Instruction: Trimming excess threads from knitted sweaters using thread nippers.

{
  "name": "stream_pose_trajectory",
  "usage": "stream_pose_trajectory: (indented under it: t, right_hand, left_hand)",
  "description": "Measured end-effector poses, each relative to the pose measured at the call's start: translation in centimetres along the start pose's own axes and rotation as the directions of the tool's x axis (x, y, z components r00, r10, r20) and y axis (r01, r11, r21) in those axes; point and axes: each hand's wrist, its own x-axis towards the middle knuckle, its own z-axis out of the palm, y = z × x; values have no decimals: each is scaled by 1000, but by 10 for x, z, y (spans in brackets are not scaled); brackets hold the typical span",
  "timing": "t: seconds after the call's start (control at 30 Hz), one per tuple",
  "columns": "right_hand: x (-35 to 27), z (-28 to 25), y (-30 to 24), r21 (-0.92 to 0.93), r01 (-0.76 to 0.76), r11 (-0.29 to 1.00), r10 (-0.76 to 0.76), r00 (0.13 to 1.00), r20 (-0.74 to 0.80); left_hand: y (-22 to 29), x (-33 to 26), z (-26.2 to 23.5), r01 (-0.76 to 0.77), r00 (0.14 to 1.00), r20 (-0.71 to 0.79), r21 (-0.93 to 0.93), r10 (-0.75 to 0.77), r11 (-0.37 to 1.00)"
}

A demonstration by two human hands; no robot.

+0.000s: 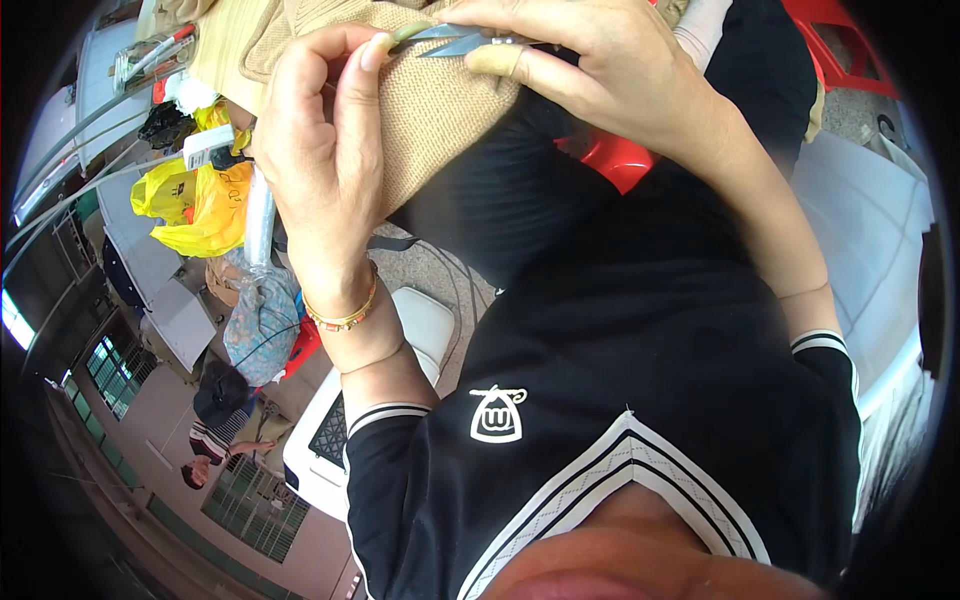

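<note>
Here, working from the left, a heap of crinkled yellow plastic bags [195, 205] sits beside a grey metal rail [70, 140], and below them a bundle of patterned blue-grey cloth [262, 322] lies soft and lumpy. Further down, another person in a striped top [215, 425] is by a green window grille [250, 500]. A white plastic stool [330, 440] with a latticed panel stands just beside your left forearm, on a speckled grey floor [440, 275].

The beige knitted fabric [440, 110] is across your lap at the top middle, coarse and ribbed, its edge folded over. Behind it a glossy red plastic chair [615, 160] shows, and to the right a pale, smooth sheet [870, 230] covers the ground.

Your left hand [315, 150] is curled around the fabric's edge, thumb and forefinger pinched closed on the knit, a beaded bracelet [345, 318] at the wrist. Your right hand [610, 70] is closed around small metal thread snips [455, 40], slim and pointed, their blades touching the fabric right by your left fingertip; one finger wears a tan finger guard [497, 60].
</note>
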Motion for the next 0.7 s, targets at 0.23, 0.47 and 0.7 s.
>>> stream_pose_trajectory:
  t: [0.23,0.47,0.7]
  right_hand:
    - [10,-8,-5,-61,18,998,-14,997,70]
    - [20,-18,-16,52,-307,950,284,923,261]
    - [2,-11,5,109,58,992,-62,998,31]
  left_hand:
    - [1,4,0,-103,994,37,28,102,994]
    - [3,1,2,-116,993,23,75,115,990]
    - [7,-17,-11,-216,973,-47,167,227,962]
